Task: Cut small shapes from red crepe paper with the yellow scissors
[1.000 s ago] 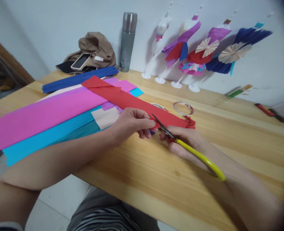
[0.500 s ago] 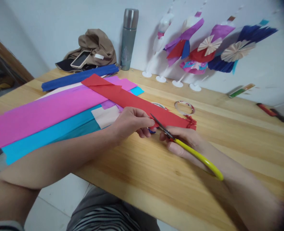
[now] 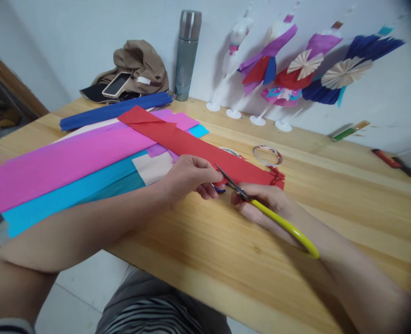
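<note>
My left hand [image 3: 189,176] is closed in a pinch on a small red paper piece [image 3: 221,180] just above the wooden table [image 3: 198,241]; a bit of blue shows under the fingers. My right hand [image 3: 266,204] grips yellow-handled scissors [image 3: 261,206], whose blades meet the red piece. A long red crepe paper strip [image 3: 191,147] lies right behind both hands, with a frayed end [image 3: 277,176] at the right.
Pink [image 3: 62,160], cyan [image 3: 69,195] and dark blue [image 3: 115,110] paper sheets lie at the left. Two tape rolls [image 3: 267,156] sit behind the red strip. A flask [image 3: 187,54], a cloth bag with a phone [image 3: 117,84] and several paper-dressed figurines [image 3: 282,69] line the wall.
The scissor blades have closed a little further into the red piece. Both hands stay in nearly the same place; the view has shifted slightly.
</note>
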A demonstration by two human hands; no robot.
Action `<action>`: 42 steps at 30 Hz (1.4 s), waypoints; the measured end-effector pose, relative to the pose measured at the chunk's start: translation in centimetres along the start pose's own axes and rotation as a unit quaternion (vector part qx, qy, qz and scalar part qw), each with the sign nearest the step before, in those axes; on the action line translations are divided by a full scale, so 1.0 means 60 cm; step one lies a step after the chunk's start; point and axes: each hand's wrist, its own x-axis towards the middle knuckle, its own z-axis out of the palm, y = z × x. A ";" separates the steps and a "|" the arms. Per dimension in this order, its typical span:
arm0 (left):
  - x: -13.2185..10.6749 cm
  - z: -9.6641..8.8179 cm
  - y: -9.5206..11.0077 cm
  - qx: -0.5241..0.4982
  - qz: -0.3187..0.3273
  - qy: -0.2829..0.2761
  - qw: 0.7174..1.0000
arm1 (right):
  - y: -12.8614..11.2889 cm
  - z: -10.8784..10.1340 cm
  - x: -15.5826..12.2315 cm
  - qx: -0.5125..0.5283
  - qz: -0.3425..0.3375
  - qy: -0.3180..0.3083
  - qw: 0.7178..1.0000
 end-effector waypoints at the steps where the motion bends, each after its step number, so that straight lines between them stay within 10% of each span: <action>1: 0.000 0.000 0.000 -0.002 0.000 0.000 1.000 | 0.000 0.000 0.000 0.001 -0.002 0.000 1.000; 31: -0.001 -0.003 -0.017 -0.080 0.034 -0.041 0.995 | -0.002 0.007 0.008 0.066 -0.064 0.033 0.995; 42: 0.001 -0.006 -0.020 -0.055 0.054 -0.060 0.995 | -0.009 0.011 0.007 0.129 0.020 0.092 0.987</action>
